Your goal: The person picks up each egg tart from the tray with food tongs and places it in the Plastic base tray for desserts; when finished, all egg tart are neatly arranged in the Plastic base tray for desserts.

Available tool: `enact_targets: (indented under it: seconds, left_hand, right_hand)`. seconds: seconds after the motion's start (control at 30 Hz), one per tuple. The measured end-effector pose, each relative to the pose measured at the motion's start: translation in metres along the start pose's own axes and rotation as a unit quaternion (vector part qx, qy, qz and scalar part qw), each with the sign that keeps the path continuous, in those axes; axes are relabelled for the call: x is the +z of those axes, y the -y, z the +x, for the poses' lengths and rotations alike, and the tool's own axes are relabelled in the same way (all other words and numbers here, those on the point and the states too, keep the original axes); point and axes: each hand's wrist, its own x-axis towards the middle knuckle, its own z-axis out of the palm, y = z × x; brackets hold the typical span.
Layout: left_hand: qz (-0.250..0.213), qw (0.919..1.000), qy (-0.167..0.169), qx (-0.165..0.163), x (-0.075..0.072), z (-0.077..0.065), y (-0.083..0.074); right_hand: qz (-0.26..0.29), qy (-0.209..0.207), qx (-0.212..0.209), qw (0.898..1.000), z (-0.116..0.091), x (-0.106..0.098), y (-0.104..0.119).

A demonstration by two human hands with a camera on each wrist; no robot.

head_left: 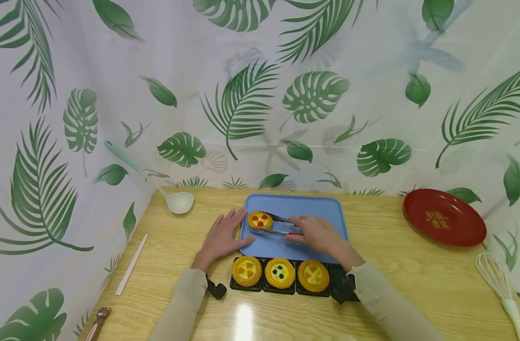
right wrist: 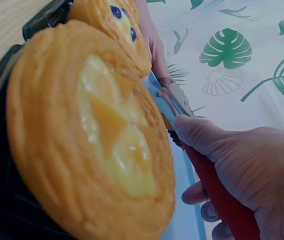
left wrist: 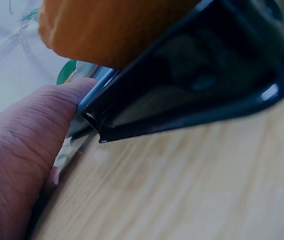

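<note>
My right hand [head_left: 317,234] grips red-handled tongs [right wrist: 214,195], whose metal arms reach left to either side of an egg tart with red toppings [head_left: 260,220]. That tart is over the left part of a blue tray [head_left: 302,206]. With fingers spread, my left hand [head_left: 223,237] rests at the tray's left edge, its thumb over the rim. In front of the tray, a black compartment holder [head_left: 278,290] carries an orange-topped tart [head_left: 247,271], a blueberry-topped tart [head_left: 279,273] and another orange-topped tart [head_left: 313,275]. My right wrist partly hides the holder's right end.
A red oval plate [head_left: 445,218] stands at the back right, with a whisk [head_left: 496,279] in front of it. On the left are a ladle [head_left: 179,202], a white stick [head_left: 132,265] and a brown bear-topped handle [head_left: 98,324]. A leaf-patterned curtain [head_left: 251,170] hangs behind the table.
</note>
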Motion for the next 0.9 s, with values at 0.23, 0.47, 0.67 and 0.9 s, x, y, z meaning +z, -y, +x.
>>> enact_targets:
  seconds: [0.23,0.47,0.67,0.9]
  left_hand:
    - [-0.002,1.0,0.003,-0.004,-0.002,0.0,-0.002]
    - [-0.003,1.0,0.002,-0.004,-0.002,-0.001,-0.003]
    - [-0.005,1.0,-0.003,0.001,-0.002,-0.001,-0.003]
    - [-0.005,0.9999,-0.008,0.007,-0.003,-0.001,-0.003]
  right_hand:
    - [0.002,-0.01,-0.008,1.0,-0.004,-0.005,-0.003]
    - [0.002,-0.024,0.001,1.0,-0.012,-0.015,-0.004]
    - [0.012,-0.027,0.022,0.999,-0.02,-0.024,-0.009]
    - [0.005,-0.037,0.038,0.999,-0.036,-0.031,-0.019]
